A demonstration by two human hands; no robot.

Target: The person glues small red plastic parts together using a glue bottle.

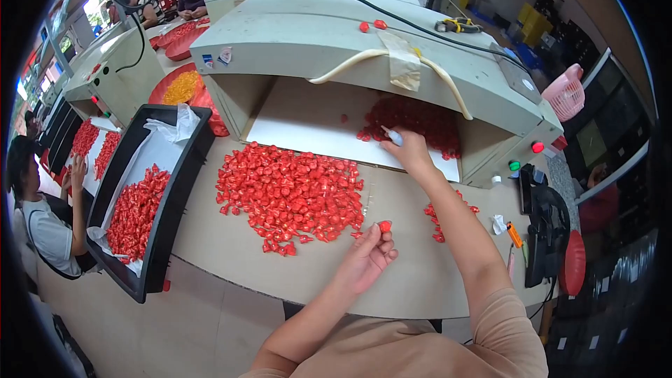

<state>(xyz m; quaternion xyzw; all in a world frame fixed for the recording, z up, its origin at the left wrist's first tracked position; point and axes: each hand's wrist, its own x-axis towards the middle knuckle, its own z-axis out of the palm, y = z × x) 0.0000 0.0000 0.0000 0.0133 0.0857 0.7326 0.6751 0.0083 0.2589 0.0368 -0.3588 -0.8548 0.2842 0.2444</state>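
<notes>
Near the table's front edge, my left hand (365, 260) pinches a small red plastic piece (384, 226) between thumb and fingertips. My right hand (411, 151) reaches into the opening of a pale grey box-shaped cabinet (294, 42), its fingers closed on a small whitish tube with a narrow tip (393, 136). Just beyond that hand, a heap of red pieces (413, 117) lies in shadow on the cabinet's white floor (294, 126). A wide pile of similar small red pieces (290, 192) spreads over the table left of my hands. Several more pieces (439, 217) show beside my right forearm.
A black tray (155, 238) of red pieces stands at the left. At the right lie an orange lighter (514, 234), crumpled tissue (498, 224) and a black device (539, 231). Pliers (458, 26) rest atop the cabinet, crossed by a cable. Other people sit at the left and back.
</notes>
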